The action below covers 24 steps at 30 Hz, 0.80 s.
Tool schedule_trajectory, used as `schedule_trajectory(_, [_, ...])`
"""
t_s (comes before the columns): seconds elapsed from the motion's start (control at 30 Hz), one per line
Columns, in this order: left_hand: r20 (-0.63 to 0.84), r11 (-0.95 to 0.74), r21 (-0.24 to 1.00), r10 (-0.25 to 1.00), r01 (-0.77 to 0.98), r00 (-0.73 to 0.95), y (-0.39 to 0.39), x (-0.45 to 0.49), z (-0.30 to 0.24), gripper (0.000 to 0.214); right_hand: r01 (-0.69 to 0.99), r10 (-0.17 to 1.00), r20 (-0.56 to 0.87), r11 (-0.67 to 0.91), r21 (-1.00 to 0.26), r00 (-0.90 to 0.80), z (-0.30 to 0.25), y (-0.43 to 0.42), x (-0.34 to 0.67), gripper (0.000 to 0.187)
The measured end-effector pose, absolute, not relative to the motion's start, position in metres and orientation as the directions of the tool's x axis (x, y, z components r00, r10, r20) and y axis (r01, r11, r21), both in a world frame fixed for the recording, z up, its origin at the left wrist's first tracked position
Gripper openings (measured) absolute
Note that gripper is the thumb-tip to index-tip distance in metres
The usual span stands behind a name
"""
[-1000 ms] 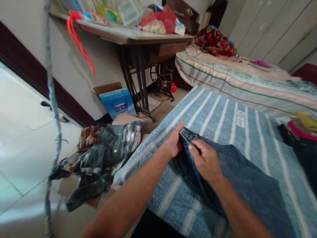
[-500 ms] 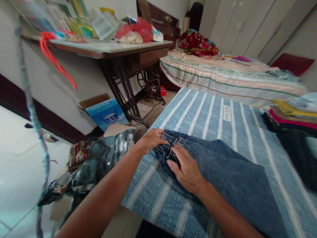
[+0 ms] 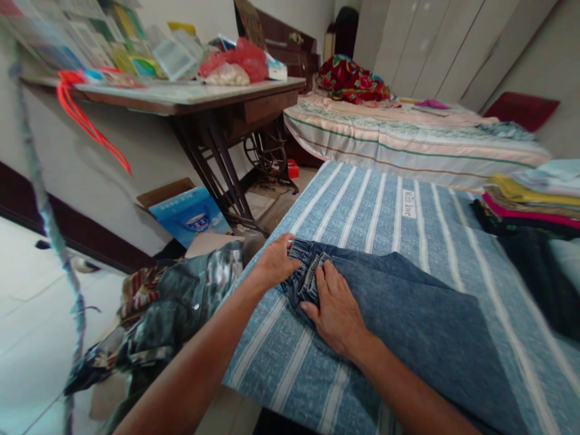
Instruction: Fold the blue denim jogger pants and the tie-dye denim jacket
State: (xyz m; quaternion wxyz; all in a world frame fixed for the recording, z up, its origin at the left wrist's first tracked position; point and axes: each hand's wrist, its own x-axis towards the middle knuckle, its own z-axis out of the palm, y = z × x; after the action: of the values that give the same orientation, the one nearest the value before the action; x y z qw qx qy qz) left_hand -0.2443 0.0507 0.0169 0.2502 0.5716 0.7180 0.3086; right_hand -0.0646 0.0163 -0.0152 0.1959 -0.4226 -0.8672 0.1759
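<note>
A pair of blue jeans (image 3: 408, 314) lies folded lengthwise across the striped cloth (image 3: 348, 199), its gathered elastic waistband at the left end. My left hand (image 3: 275, 261) grips the edge of that waistband, thumb and fingers closed on the denim. Just right of it, a cuffed leg end (image 3: 312, 279) rests on top near the waist. My right hand (image 3: 338, 309) lies flat over this cuff and the denim beside it, fingers stretched out and thumb apart. The underside of the jeans is hidden.
Folded clothes (image 3: 534, 199) are stacked at the right. Dark patterned garments (image 3: 181, 296) hang or lie low at the left, beside a blue box (image 3: 193, 214). A sewing-machine table (image 3: 181, 96) holds bags and boxes. Behind is a bed (image 3: 408, 145); a wrapped pole (image 3: 49, 211) stands at far left.
My right hand has flattened onto the cuff, its fingers straighter than before. My left hand stays on the waistband. The whole view has shifted slightly.
</note>
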Motion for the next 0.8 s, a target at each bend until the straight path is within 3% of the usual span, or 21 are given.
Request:
schedule_trajectory(0.2, [-0.002, 0.257, 0.520, 0.954, 0.815, -0.299, 0.050, -0.233, 0.028, 0.072, 0.698, 0.793, 0.061, 0.568, -0.436, -0.607, -0.018, 0.015, -0.068, 0.078])
schedule_trajectory(0.33, [-0.098, 0.341, 0.399, 0.939, 0.851, -0.331, 0.055, -0.241, 0.031, 0.076, 0.703, 0.790, 0.045, 0.569, -0.427, -0.612, -0.017, 0.016, -0.069, 0.080])
schedule_trajectory(0.5, [-0.203, 0.331, 0.347, 0.940, 0.877, -0.275, 0.062, -0.247, 0.033, 0.081, 0.700, 0.789, 0.050, 0.571, -0.430, -0.613, -0.015, 0.016, -0.069, 0.080])
schedule_trajectory(0.8, [-0.172, 0.312, 0.255, 0.946, 0.915, -0.275, 0.065, -0.228, 0.043, 0.075, 0.651, 0.797, 0.053, 0.528, -0.545, -0.602, -0.001, 0.019, -0.063, 0.077])
